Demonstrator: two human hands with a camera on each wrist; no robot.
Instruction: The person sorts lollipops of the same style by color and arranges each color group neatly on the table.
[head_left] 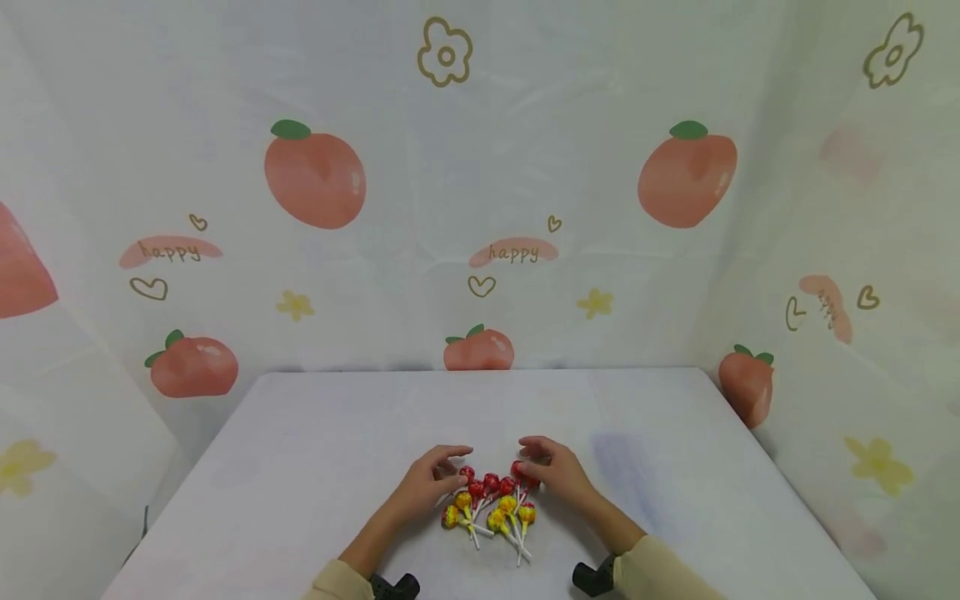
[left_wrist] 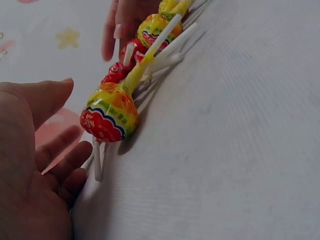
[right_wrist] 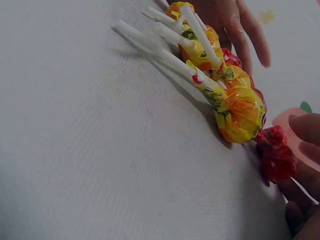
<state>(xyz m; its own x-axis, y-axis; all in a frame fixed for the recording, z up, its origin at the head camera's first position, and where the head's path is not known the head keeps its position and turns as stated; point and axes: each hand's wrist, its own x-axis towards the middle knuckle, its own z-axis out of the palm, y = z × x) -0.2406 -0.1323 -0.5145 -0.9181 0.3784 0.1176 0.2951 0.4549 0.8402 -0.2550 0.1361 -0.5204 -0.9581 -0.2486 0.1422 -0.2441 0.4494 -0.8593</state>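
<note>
Left hand (head_left: pixel 427 483) and right hand (head_left: pixel 558 471) flank a small heap of lollies on the worktop (head_left: pixel 337 417), each with thumb and fingers apart and, as far as I can see, gripping nothing. The heap lies roughly midway between the worktop's left and right edges, well apart from the far edge. Red lollies (head_left: pixel 491 482) make up its far side, yellow lollies (head_left: pixel 497 521) the side toward the near edge, and several white sticks (right_wrist: pixel 150 46) cross one another. The left fingertips are right by the stick under the outermost yellow lolly; whether they touch it I can't tell. The right hand is cupped about the red lollies at the right end. I'd worry most about those crossed sticks: lifting one lolly could drag its neighbours along. A push inward from both sides might send a round head rolling toward the near edge, where no hand guards it. Slick wrappers could also slip from a light pinch, and a red lolly half hidden behind the fingers could easily be knocked aside.
</note>
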